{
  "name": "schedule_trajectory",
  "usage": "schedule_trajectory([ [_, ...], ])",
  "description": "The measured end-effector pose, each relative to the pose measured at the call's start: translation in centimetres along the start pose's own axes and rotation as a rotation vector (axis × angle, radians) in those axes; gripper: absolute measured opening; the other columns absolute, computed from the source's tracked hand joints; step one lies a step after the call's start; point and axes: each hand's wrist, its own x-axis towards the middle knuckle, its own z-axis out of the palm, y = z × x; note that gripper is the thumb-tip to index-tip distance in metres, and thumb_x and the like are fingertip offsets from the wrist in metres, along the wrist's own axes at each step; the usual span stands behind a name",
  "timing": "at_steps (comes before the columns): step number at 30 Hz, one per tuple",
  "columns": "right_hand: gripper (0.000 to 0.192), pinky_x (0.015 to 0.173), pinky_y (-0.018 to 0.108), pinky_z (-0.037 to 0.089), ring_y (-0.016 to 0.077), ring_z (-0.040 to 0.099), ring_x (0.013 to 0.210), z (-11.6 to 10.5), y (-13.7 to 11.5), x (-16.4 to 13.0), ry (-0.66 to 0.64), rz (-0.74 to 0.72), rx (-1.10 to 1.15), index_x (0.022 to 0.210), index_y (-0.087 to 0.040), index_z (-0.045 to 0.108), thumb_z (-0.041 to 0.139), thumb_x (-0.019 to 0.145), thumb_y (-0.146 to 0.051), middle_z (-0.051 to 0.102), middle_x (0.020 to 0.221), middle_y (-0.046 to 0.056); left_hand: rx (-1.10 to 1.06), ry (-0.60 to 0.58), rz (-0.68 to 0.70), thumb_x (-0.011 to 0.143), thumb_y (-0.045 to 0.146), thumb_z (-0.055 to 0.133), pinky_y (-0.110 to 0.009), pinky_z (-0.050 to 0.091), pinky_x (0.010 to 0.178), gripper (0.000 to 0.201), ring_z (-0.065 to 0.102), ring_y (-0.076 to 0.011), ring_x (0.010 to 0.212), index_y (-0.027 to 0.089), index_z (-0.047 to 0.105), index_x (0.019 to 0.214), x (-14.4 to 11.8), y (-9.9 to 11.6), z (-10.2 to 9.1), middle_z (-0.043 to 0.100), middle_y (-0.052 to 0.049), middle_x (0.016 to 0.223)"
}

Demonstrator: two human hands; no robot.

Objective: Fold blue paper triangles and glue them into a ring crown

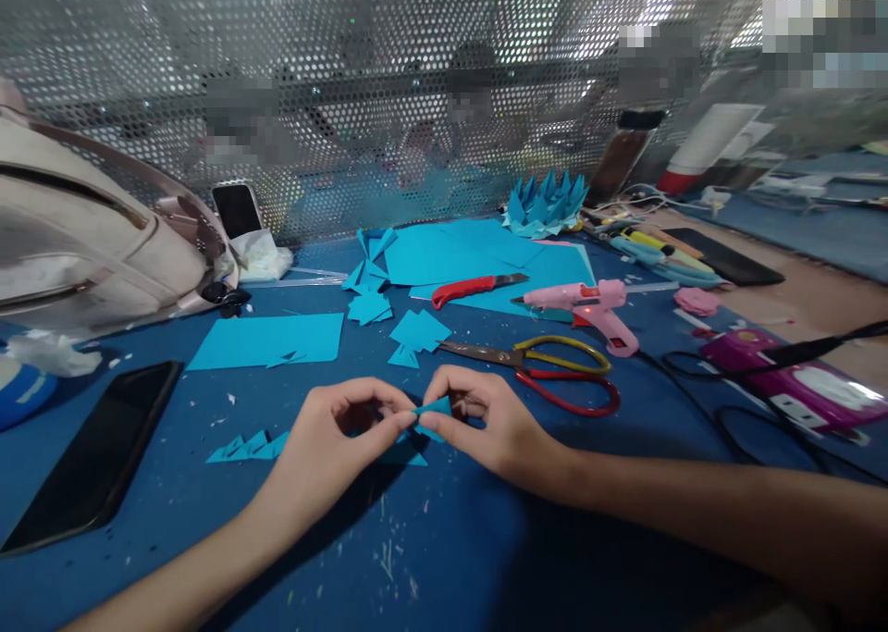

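Between my two hands is a small folded piece of blue paper (436, 416), pinched by the fingertips above the table. My left hand (347, 424) grips its left end with thumb and forefinger. On the right side my right hand (478, 419) pinches it the same way. Below and behind my left hand lies a row of folded blue paper triangles (250, 447), partly hidden by that hand. Just beyond the hands are a stack of small blue paper squares (420, 331) and scissors (527, 359) with one yellow and one red handle.
Farther back lie blue paper sheets (444, 253), a red-handled knife (472, 288), a pink glue gun (589, 303) and a spiky blue paper piece (545, 206). A black phone (97, 456) and a bag (90, 216) are at left. A purple box (791, 377) with cables stands at right.
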Motion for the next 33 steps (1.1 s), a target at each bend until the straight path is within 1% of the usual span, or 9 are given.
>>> schedule_trajectory([
  [2, 0.021, 0.049, 0.022, 0.032, 0.0087, 0.041, 0.055, 0.0, 0.0, 0.0, -0.006, 0.005, 0.017, 0.079, -0.016, 0.058, 0.065, 0.084, -0.035, 0.05, 0.069, -0.002, -0.039, -0.005, -0.022, 0.078, 0.029, 0.071, -0.024, 0.044, 0.062, 0.012, 0.057, -0.0141, 0.067, 0.017, 0.071, 0.079, 0.1, 0.1, 0.1, 0.066, -0.002, 0.071],
  [5, 0.024, 0.052, 0.022, 0.036, 0.0095, 0.046, 0.059, -0.2, 0.0, 0.0, -0.022, -0.014, 0.099, 0.083, -0.016, 0.059, 0.066, 0.085, -0.039, 0.053, 0.073, -0.001, -0.081, 0.012, -0.036, 0.075, 0.028, 0.073, -0.023, 0.044, 0.059, 0.013, 0.056, -0.0132, 0.062, 0.017, 0.067, 0.072, 0.3, -0.1, 0.0, 0.064, -0.001, 0.066],
  [9, 0.031, 0.052, 0.021, 0.037, 0.0089, 0.047, 0.057, -0.5, 0.1, 0.1, -0.019, -0.043, 0.211, 0.094, -0.017, 0.058, 0.049, 0.096, -0.046, 0.052, 0.069, -0.002, -0.105, 0.077, -0.046, 0.075, 0.03, 0.074, -0.021, 0.045, 0.059, 0.016, 0.058, -0.0124, 0.062, 0.017, 0.066, 0.07, 0.6, -0.4, -0.5, 0.064, 0.0, 0.065],
  [11, 0.034, 0.052, 0.021, 0.038, 0.0083, 0.047, 0.055, -0.6, 0.2, 0.1, -0.017, -0.04, 0.229, 0.093, -0.016, 0.057, 0.043, 0.1, -0.047, 0.053, 0.069, -0.002, -0.095, 0.098, -0.056, 0.075, 0.03, 0.074, -0.02, 0.044, 0.059, 0.016, 0.058, -0.0116, 0.062, 0.017, 0.065, 0.072, 0.7, -0.3, -0.8, 0.064, 0.001, 0.065],
  [15, 0.033, 0.056, 0.021, 0.041, 0.0081, 0.05, 0.057, -0.5, 0.4, 0.1, -0.026, -0.011, 0.226, 0.088, -0.017, 0.055, 0.048, 0.098, -0.047, 0.057, 0.072, -0.001, -0.067, 0.126, -0.046, 0.077, 0.03, 0.073, -0.018, 0.042, 0.057, 0.015, 0.056, -0.0101, 0.061, 0.017, 0.066, 0.077, 0.7, 0.0, -1.3, 0.062, 0.002, 0.066],
  [19, 0.031, 0.051, 0.021, 0.039, 0.0084, 0.05, 0.056, -0.3, 0.2, 0.1, -0.027, -0.001, 0.223, 0.085, -0.018, 0.054, 0.053, 0.096, -0.046, 0.058, 0.071, -0.001, -0.067, 0.17, -0.003, 0.078, 0.031, 0.073, -0.018, 0.042, 0.057, 0.016, 0.055, -0.01, 0.061, 0.018, 0.065, 0.074, 0.7, 0.0, -1.5, 0.061, 0.002, 0.064],
  [23, 0.028, 0.049, 0.021, 0.038, 0.0087, 0.05, 0.058, -0.4, -0.2, 0.1, -0.02, -0.003, 0.208, 0.083, -0.017, 0.054, 0.055, 0.094, -0.043, 0.057, 0.069, 0.0, -0.033, 0.186, 0.01, 0.079, 0.032, 0.071, -0.019, 0.041, 0.054, 0.016, 0.054, -0.0106, 0.06, 0.018, 0.065, 0.075, 0.6, 0.0, -1.5, 0.06, 0.002, 0.064],
  [27, 0.024, 0.052, 0.021, 0.04, 0.0087, 0.051, 0.059, -0.3, -0.5, 0.1, -0.021, 0.002, 0.199, 0.082, -0.017, 0.054, 0.056, 0.093, -0.039, 0.057, 0.069, -0.001, -0.016, 0.198, 0.021, 0.079, 0.033, 0.071, -0.019, 0.041, 0.052, 0.017, 0.054, -0.0108, 0.058, 0.018, 0.065, 0.074, 0.6, 0.1, -1.5, 0.059, 0.002, 0.063],
  [33, 0.018, 0.056, 0.021, 0.044, 0.0088, 0.053, 0.06, -0.1, 0.0, 0.2, -0.012, 0.002, 0.2, 0.085, -0.018, 0.053, 0.061, 0.09, -0.034, 0.057, 0.071, -0.002, -0.014, 0.236, 0.017, 0.075, 0.035, 0.074, -0.022, 0.045, 0.054, 0.019, 0.057, -0.0132, 0.059, 0.018, 0.066, 0.073, 0.4, 0.2, -0.9, 0.061, 0.0, 0.062],
])
